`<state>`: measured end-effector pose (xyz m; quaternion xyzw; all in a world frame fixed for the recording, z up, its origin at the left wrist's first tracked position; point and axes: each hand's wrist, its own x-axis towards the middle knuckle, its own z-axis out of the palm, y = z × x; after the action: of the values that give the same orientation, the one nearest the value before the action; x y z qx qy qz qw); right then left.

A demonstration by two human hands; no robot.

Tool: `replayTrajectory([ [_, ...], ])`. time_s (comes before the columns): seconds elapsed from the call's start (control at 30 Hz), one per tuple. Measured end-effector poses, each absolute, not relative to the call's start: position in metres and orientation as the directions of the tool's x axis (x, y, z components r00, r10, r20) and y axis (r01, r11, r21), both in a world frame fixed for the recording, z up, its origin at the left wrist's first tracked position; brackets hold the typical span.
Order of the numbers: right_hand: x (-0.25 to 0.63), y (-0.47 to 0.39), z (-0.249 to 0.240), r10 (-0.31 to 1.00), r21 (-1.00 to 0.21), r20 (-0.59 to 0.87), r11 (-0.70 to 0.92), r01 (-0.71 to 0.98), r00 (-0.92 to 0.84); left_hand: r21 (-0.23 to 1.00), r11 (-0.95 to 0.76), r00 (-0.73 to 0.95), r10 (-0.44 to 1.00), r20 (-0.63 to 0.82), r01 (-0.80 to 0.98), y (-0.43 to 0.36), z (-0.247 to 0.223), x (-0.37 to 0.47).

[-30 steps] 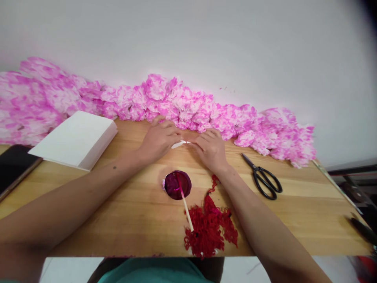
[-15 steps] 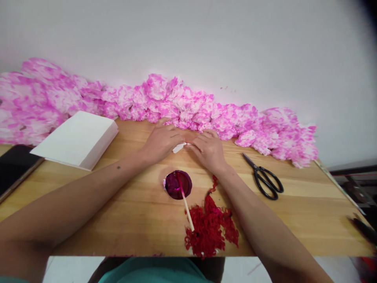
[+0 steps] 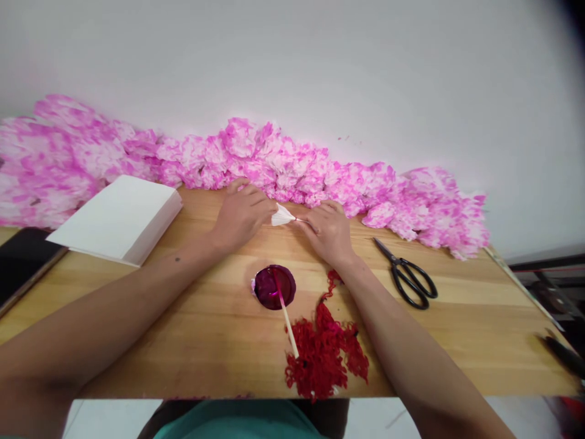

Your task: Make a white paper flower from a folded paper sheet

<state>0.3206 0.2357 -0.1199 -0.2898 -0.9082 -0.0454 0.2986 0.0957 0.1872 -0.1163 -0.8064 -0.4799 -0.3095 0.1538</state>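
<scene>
A small piece of white folded paper (image 3: 282, 215), fanned out on its left side and cinched with red thread (image 3: 296, 219) near its middle, sits between my hands above the table. My right hand (image 3: 329, 231) pinches its narrow right part. At the fanned left edge is my left hand (image 3: 244, 213), its fingertips closed on the paper. Below them on the table stands a round dish of dark magenta liquid (image 3: 269, 286) with a thin wooden stick (image 3: 290, 332) leaning out of it. A tangle of red yarn (image 3: 320, 353) lies beside the stick.
Pink-and-white paper flowers (image 3: 292, 161) line the wall along the table's (image 3: 205, 341) back. A stack of white paper (image 3: 116, 216) lies left, by a dark phone-like slab (image 3: 27, 259). Black-handled scissors (image 3: 406, 274) rest to the right of my right forearm.
The white paper has spread from a narrow strip into a fan on its left side. My left hand has shifted a little left, and the red tie shows more clearly.
</scene>
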Motion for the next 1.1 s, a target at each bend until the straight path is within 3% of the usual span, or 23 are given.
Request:
replayTrajectory([
  [0.83,0.313,0.23,-0.118,0.45,-0.073,0.571,0.861,0.504,-0.687,0.101,-0.562,0.373,0.662,0.65,0.821,0.186,-0.121,0.105],
  [1.1,0.314,0.231,-0.12,0.457,-0.088,0.575,0.859,0.504,-0.679,0.061,-0.573,0.411,0.655,0.633,0.818,0.19,-0.119,0.102],
])
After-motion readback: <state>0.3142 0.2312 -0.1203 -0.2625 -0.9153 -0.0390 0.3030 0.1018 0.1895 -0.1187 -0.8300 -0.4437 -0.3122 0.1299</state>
